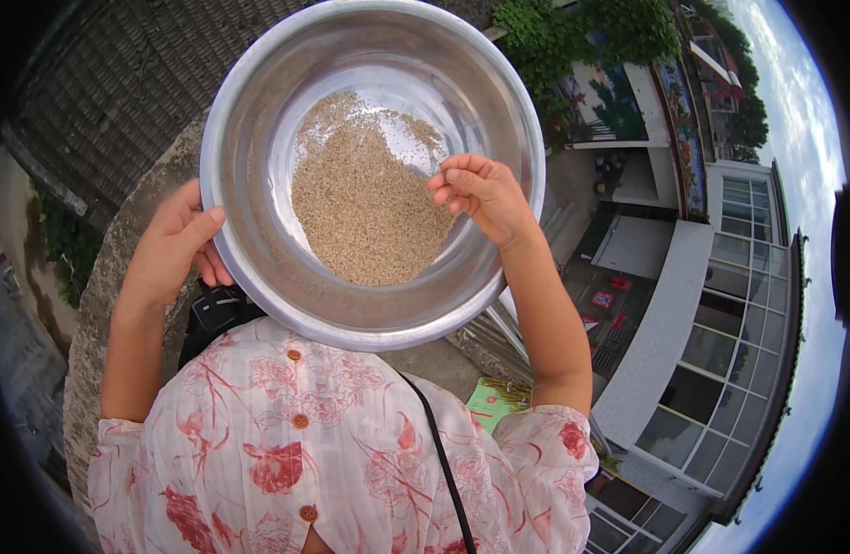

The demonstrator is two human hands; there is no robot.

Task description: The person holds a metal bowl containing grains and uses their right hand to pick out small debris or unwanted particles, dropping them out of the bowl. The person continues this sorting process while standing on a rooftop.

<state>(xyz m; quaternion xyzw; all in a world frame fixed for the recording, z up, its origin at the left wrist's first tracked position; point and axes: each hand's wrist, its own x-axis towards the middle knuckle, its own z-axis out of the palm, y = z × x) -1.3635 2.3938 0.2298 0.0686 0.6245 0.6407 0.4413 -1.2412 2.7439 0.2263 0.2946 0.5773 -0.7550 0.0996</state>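
A wide, round metal basin is in front of my chest, its mouth facing up. Small tan grains cover much of its bottom, heaped toward the near side, while shiny metal shows through at the far side. My left hand grips the basin's left rim, thumb on top and fingers under the outside. Over the basin's right side, my right hand has its thumb and fingers pinched together, close to the right edge of the grains. Whatever is between those fingertips is too small to make out.
A rough concrete ledge runs along the left, beside a grey tiled roof. A black bag shows below the basin's left side. To the right are a courtyard and a glazed building; a leafy tree stands beyond the basin.
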